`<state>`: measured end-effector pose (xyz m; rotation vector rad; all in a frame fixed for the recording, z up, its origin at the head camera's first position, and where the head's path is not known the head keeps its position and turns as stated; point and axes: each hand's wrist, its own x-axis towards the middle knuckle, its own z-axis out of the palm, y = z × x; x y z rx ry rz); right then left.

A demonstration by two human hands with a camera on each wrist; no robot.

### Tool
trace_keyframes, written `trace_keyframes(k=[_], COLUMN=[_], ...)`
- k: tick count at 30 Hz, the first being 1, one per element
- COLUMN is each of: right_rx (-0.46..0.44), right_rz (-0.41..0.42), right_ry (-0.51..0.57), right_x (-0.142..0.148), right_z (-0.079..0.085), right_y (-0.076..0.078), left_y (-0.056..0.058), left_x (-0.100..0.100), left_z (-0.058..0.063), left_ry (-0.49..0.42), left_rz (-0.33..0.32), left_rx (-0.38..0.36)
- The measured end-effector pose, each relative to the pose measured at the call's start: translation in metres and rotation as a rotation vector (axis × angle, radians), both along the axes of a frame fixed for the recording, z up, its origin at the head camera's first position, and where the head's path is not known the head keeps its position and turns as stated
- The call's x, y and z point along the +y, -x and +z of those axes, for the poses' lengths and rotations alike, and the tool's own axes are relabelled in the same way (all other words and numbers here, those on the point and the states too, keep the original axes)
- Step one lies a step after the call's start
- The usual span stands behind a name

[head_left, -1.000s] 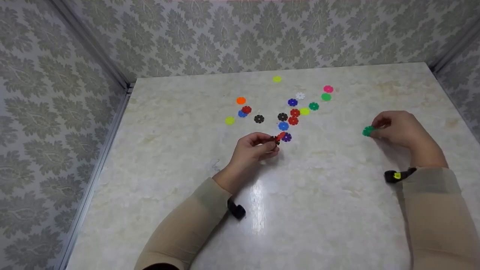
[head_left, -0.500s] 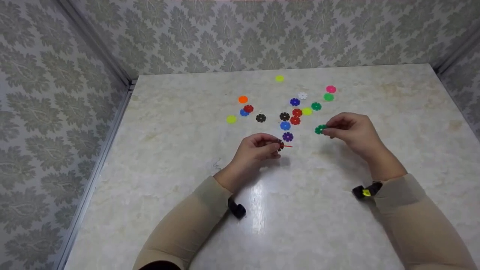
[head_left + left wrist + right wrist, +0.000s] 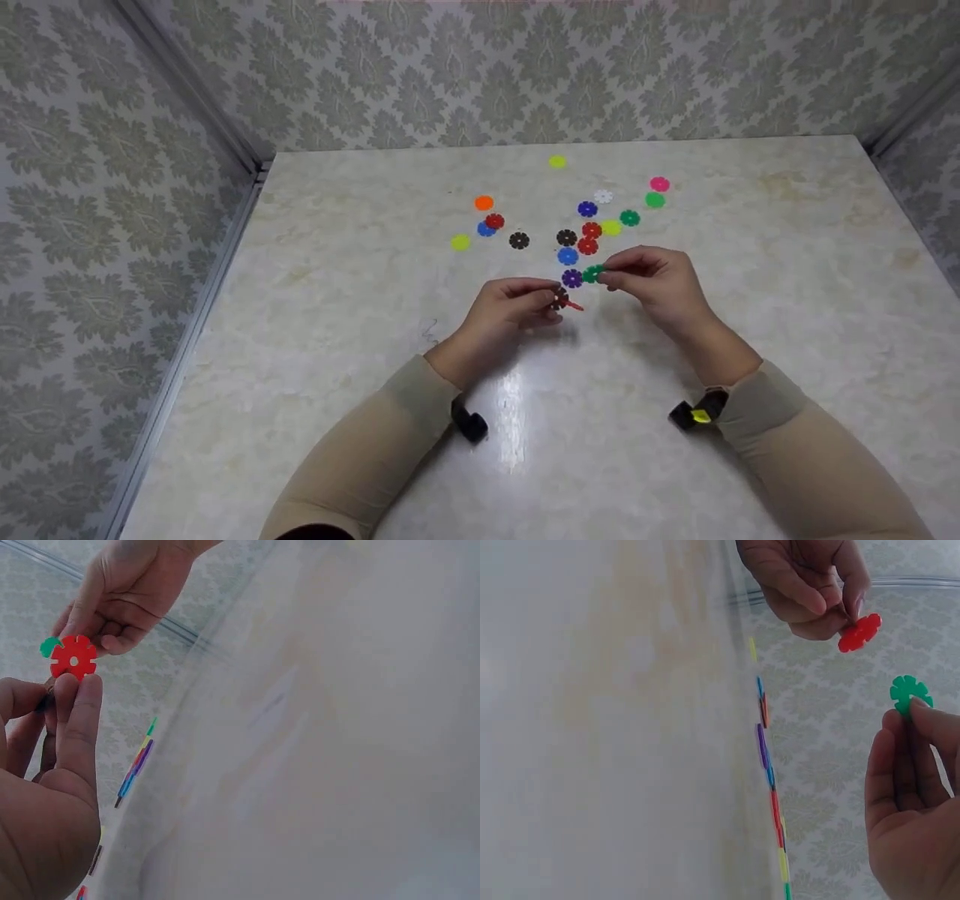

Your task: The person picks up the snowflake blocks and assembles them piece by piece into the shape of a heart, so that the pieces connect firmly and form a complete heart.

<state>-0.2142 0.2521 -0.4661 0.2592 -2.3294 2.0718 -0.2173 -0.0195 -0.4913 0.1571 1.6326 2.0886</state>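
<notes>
My left hand [image 3: 514,306] pinches a dark brown notched plastic disc [image 3: 559,299] between thumb and fingers. A red notched disc [image 3: 73,658] stands out crosswise from it; the joint is mostly hidden by the fingers. With thumb and fingertips, my right hand [image 3: 660,289] grips a green notched disc [image 3: 910,694] by its edge. Both hands are raised above the table, close together with a small gap between the green disc and the red one. On the table just behind them, a purple disc [image 3: 572,278] lies flat.
Loose discs lie scattered beyond the hands, among them a blue disc [image 3: 568,256], a black disc [image 3: 519,241], an orange disc [image 3: 484,203] and a pink disc [image 3: 660,184]. The pale marbled table [image 3: 360,225] meets a patterned wall [image 3: 510,67] behind.
My right hand has travelled left with the green disc, from the table's right side to beside my left hand. The left hand has turned its joined discs, so the red one now points right.
</notes>
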Motion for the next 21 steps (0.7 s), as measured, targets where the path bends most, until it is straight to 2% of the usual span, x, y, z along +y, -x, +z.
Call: trace_keyframes(k=[4, 11, 16, 21], right_rx=[0.017, 0.103, 0.157, 0.167], right_rz=[0.030, 0.098, 0.118, 0.129], right_ry=[-0.021, -0.023, -0.046, -0.048], right_x=[-0.004, -0.012, -0.013, -0.013], right_z=[-0.005, -0.010, -0.013, -0.015], right_y=[-0.003, -0.008, -0.011, -0.013], left_y=[-0.001, -0.003, -0.004, -0.006], left_x=[0.001, 0.004, 0.005, 0.005], left_z=[0.000, 0.001, 0.001, 0.002], left_ry=[0.010, 0.037, 0.053, 0.080], left_rz=[-0.012, -0.052, -0.082, -0.096], left_rx=[-0.007, 0.020, 0.027, 0.030])
